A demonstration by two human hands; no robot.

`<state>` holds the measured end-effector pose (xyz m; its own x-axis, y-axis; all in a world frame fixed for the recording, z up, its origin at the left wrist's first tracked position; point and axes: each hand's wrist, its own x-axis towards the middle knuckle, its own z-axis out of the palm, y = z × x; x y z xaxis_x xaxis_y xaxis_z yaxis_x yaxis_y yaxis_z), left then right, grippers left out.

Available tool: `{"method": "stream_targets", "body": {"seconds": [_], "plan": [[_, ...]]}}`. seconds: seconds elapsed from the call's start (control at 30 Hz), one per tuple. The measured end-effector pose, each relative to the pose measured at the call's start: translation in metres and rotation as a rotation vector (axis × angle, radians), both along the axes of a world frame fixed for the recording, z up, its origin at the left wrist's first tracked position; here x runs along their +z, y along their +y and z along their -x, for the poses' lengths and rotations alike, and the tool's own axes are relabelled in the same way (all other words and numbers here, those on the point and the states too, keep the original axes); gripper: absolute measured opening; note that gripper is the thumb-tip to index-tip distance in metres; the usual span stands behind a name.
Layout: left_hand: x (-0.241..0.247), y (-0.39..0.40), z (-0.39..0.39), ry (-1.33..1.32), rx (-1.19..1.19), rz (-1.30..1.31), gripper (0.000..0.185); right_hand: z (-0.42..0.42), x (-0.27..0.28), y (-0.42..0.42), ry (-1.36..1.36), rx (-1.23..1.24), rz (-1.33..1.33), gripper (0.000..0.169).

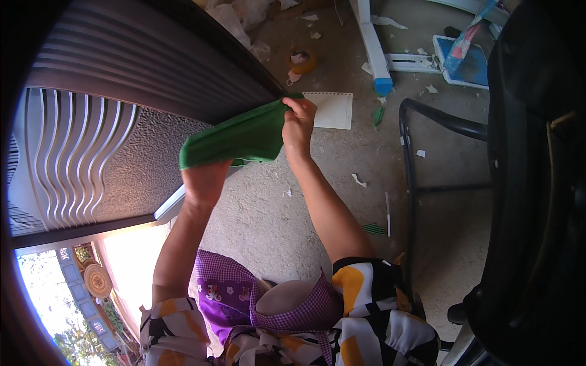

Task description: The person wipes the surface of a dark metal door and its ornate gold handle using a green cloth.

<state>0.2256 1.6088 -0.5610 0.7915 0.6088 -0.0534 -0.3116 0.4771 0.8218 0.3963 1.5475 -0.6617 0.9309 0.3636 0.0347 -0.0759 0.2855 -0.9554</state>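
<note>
A piece of green fabric (238,135), perhaps a sleeve or other garment part, stretches between my hands beside a dark metal door. My right hand (300,121) pinches its far right end between thumb and fingers. At the near left end, my left hand (205,183) goes in under the cloth. Only the wrist and the heel of that hand show, and its fingers are covered by the fabric. The cloth has a folded edge along its top, and a small flap hangs at the lower side.
The ribbed and embossed door (151,160) stands close on the left. A black chair (526,183) with a tubular armrest is at the right. Lined paper (332,110), a tape roll (303,61), scraps and a white stand leg (373,50) are on the concrete floor (261,206).
</note>
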Motion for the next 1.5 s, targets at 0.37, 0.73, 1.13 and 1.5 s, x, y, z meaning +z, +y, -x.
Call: {"method": "stream_targets", "body": {"seconds": [0.37, 0.73, 1.13, 1.5], "plan": [[0.059, -0.003, 0.009, 0.060, 0.246, -0.533, 0.039, -0.003, 0.093, 0.021, -0.542, -0.224, -0.172, 0.030], [-0.090, -0.009, -0.004, 0.523, -0.099, -0.523, 0.038, 0.040, -0.117, 0.039, 0.996, 0.017, -0.161, 0.017], [0.040, 0.024, 0.029, 0.381, 0.096, -0.534, 0.045, 0.044, 0.067, 0.028, -0.413, 0.216, -0.355, 0.021], [-0.096, 0.014, 0.017, 0.422, 0.076, 0.390, 0.063, 0.030, -0.115, 0.034, 0.741, 0.002, -0.273, 0.032]]}}
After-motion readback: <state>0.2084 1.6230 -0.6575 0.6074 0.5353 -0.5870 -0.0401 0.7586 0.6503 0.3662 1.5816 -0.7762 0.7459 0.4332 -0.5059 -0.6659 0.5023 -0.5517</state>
